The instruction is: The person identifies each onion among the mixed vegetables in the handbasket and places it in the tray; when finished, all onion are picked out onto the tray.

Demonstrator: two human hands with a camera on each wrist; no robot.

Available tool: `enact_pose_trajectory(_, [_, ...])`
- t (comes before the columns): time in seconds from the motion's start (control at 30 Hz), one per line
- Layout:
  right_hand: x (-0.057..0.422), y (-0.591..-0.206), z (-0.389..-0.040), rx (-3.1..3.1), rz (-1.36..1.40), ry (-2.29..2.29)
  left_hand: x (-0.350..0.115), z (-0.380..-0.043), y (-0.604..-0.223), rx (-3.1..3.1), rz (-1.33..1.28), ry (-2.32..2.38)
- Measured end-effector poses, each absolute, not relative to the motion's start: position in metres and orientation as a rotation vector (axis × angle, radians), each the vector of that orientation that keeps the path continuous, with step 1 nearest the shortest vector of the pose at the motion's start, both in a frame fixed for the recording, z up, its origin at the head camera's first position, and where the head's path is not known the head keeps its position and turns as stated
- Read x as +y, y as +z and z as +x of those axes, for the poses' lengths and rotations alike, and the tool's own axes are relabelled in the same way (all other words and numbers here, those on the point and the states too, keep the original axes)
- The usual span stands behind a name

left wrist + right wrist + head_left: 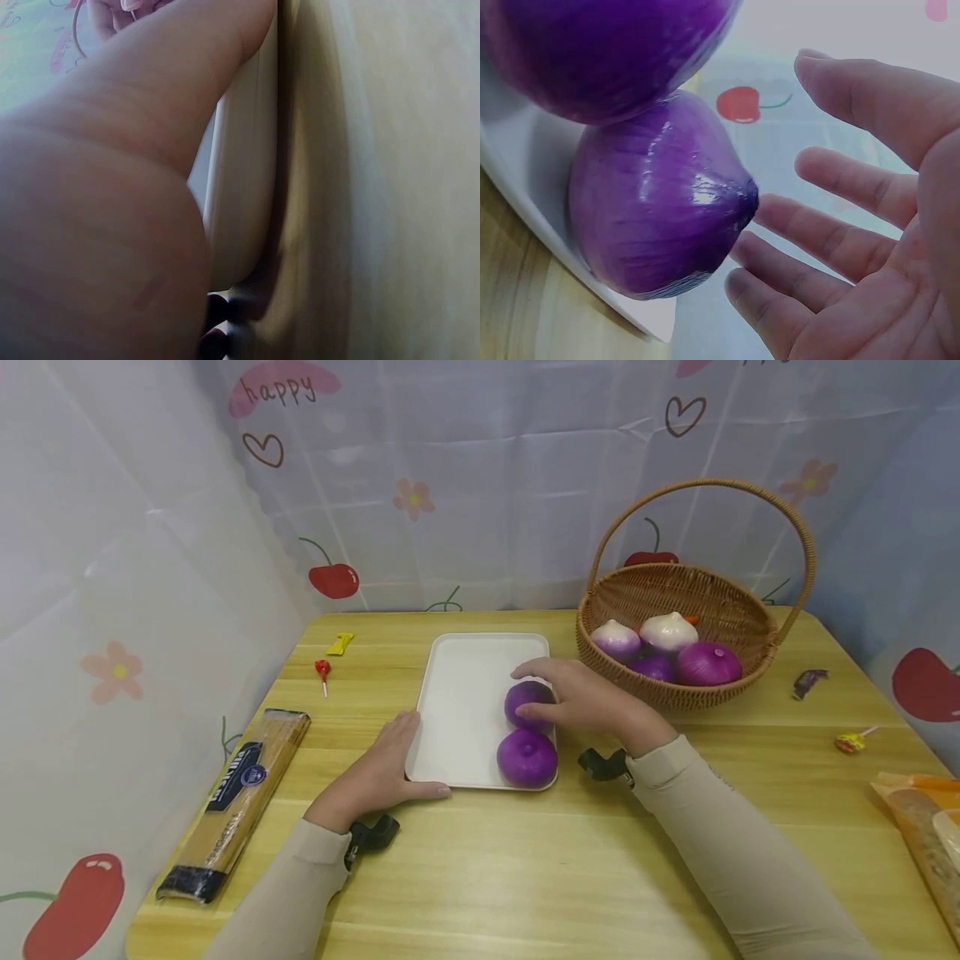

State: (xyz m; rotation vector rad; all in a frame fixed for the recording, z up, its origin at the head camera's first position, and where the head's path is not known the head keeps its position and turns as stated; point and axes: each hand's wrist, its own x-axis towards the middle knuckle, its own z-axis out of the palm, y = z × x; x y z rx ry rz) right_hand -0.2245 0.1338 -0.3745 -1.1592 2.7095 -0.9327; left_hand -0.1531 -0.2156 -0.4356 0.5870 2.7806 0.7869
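Your right grip [581,695] is apart, unclamped, beside the far purple onion [523,697], which sits on the right of the tray [465,710] against the near onion [527,762]. Left grip [375,778]: fingers extended; brace the tray lightly, don't tip it.

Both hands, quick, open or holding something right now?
Left hand: open, against the white tray.
Right hand: open, by the tray's farther onion, not gripping it.

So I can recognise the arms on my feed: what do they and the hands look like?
The left sleeve and right sleeve are long and beige. The left hand and right hand wear no gloves. A curved black fitting sits at each wrist.
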Motion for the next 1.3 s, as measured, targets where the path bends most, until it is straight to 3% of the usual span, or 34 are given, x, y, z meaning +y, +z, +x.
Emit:
enact_pose_trajectory(0.57, [0.138, -0.361, -0.22, 2.715, -1.178, -0.908, -0.214, -0.153, -0.437, 2.781, 0.587, 0.776])
enact_pose_trajectory(0.87, [0.156, -0.328, -0.227, 2.824, -1.084, -0.968, -0.218, -0.154, -0.436, 2.788, 0.579, 0.765])
enact_pose_trajectory(1.07, [0.188, -0.311, -0.237, 2.929, -1.083, -0.988, -0.221, -0.157, -0.437, 2.794, 0.582, 0.758])
enact_pose_trajectory(1.3, [0.246, -0.291, -0.233, 3.024, -0.811, -0.92, -0.217, -0.158, -0.441, 2.78, 0.606, 0.751])
